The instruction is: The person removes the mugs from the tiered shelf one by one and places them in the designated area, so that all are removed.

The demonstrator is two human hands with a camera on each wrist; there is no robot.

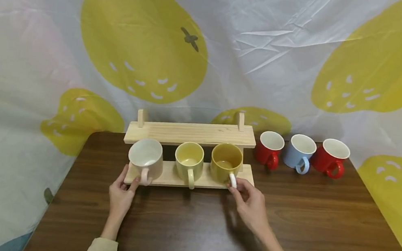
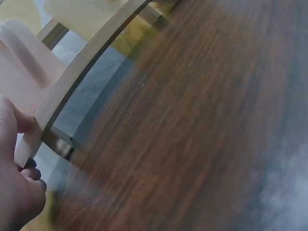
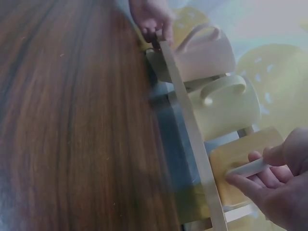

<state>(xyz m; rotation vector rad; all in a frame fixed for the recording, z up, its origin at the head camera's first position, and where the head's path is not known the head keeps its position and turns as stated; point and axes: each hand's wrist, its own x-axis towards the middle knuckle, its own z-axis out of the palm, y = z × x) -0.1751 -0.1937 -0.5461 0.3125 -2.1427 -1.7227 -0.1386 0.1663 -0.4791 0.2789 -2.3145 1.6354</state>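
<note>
A two-tier wooden shelf [image 1: 190,134] stands at the back of the table. Three mugs sit in a row on its lower board: a pale pink mug [image 1: 152,165], a light yellow mug [image 1: 189,172] and a mustard mug [image 1: 222,172] with a white handle. My left hand [image 1: 121,197] grips the left end of the lower board, thumb on top and fingers curled beneath, as the left wrist view shows. My right hand [image 1: 251,204] pinches the white handle [image 3: 248,168] of the mustard mug between thumb and fingers. All three handles face the front.
Right of the shelf stand a red mug [image 1: 267,153], a light blue mug [image 1: 295,155] and another red mug [image 1: 324,159], handles to the front. Behind the brown wooden table [image 1: 190,230] hangs a white cloth [image 1: 244,64] with yellow fruit prints. The shelf's upper board holds no mugs.
</note>
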